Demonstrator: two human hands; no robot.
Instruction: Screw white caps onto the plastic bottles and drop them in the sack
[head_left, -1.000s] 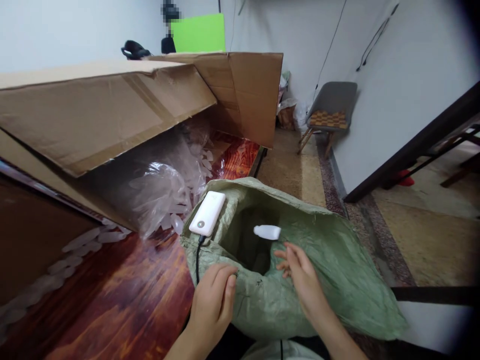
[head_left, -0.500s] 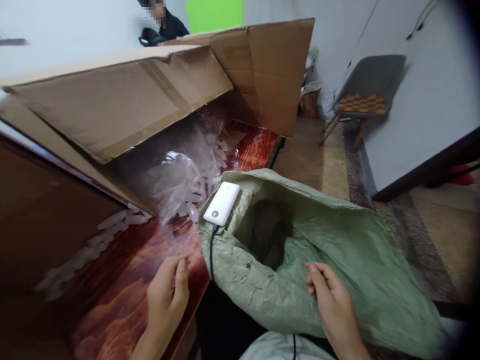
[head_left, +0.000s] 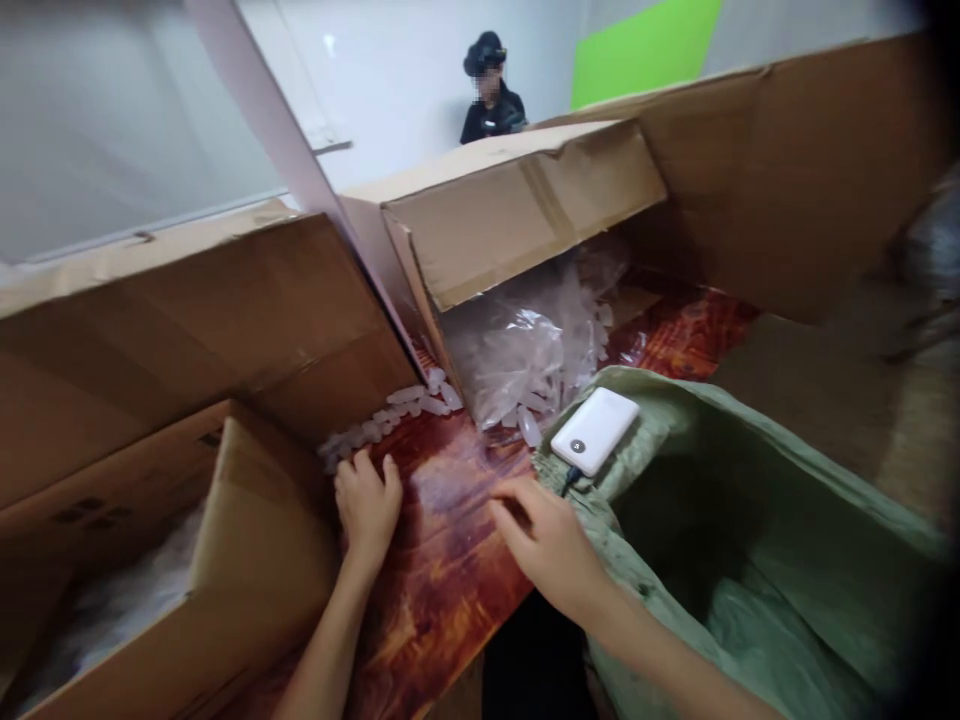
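My left hand (head_left: 367, 505) lies flat on the red-brown wooden table (head_left: 442, 590), fingers spread, fingertips next to a row of small clear plastic pieces (head_left: 390, 415) along the cardboard. My right hand (head_left: 547, 540) hovers over the table's edge with fingers apart and nothing in it, just left of the green woven sack (head_left: 750, 560). A white power bank (head_left: 595, 430) with a black cable rests on the sack's rim, close to my right fingertips.
Large open cardboard boxes (head_left: 517, 205) stand around the table; one at the lower left (head_left: 225, 590) holds pale filling. A clear plastic bag (head_left: 517, 360) of small pieces spills from the middle box. A person in dark clothes (head_left: 491, 95) sits behind the boxes.
My view has swung left. Both hands moved from the sack to the table; the left now rests by the clear pieces. The small white bottle seen over the sack a second ago is gone from view.
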